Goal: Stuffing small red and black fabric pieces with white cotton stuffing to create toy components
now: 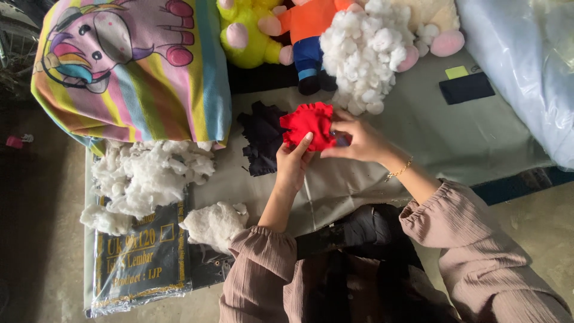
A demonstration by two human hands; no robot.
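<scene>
We are looking down from a head-worn camera at our own two hands, which are working together over a low table covered with a pale cloth [478,137]. Both arms are wearing loose, dusty-pink crinkled sleeves [478,239].

Our left hand [293,161] is reaching up from below, its fingers pressing against the lower edge of a small red ruffled fabric piece [308,124]. Our right hand [359,139] is gripping the same piece from the right side, with the thumb and fingers closing on its edge. A thin gold bracelet [399,170] is circling the right wrist. The red piece is being held just above the cloth, near the middle of the view, with both hands clamped on it and nearly touching each other.

Just to the left of the red piece, a heap of dark fabric scraps [260,137] is lying on the cloth. Directly behind our hands, a mound of white fluffy stuffing [366,51] is sitting beside several plush toys, among them a yellow one [245,30] and one dressed in orange and blue [308,30].

At the far left, a rainbow-striped cushion with a cartoon unicorn [131,66] is leaning over more loose white stuffing [146,173]. Below that, a dark plastic-wrapped packet [140,263] is lying flat with a further clump of stuffing [215,224] resting on it. A small dark rectangle [466,88] with a yellow tag is lying on the cloth at upper right.
</scene>
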